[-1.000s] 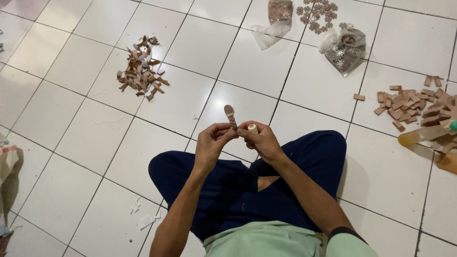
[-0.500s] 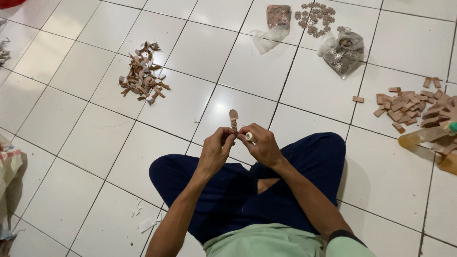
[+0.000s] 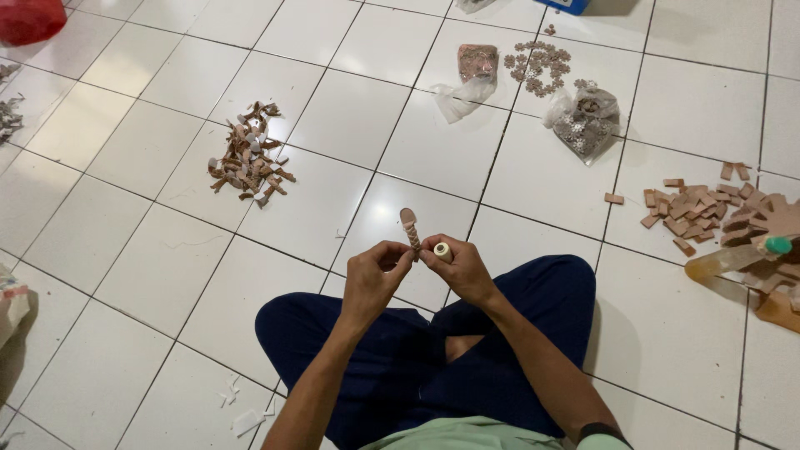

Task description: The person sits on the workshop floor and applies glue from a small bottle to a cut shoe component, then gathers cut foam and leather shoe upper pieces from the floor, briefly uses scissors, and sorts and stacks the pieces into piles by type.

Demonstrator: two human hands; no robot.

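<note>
I sit cross-legged on a white tiled floor, both hands raised in front of my knees. My left hand (image 3: 372, 279) pinches the lower end of a small brown wooden stick piece (image 3: 409, 227) that stands upright between my hands. My right hand (image 3: 461, 268) touches the same piece with its fingertips and also grips a small pale spool (image 3: 443, 251). The two hands meet at the piece's base, above my dark blue trousers (image 3: 433, 367).
A heap of finished brown pieces (image 3: 247, 156) lies at the left. Flat wooden tiles (image 3: 698, 207) are piled at the right beside a glue bottle (image 3: 733, 257). Farther off sit flower-shaped cutouts (image 3: 540, 63), a clear bag (image 3: 586, 118) and a red bag (image 3: 30, 18).
The hands stay together on the piece with only small finger movement. The view has shifted slightly downward and to the right.
</note>
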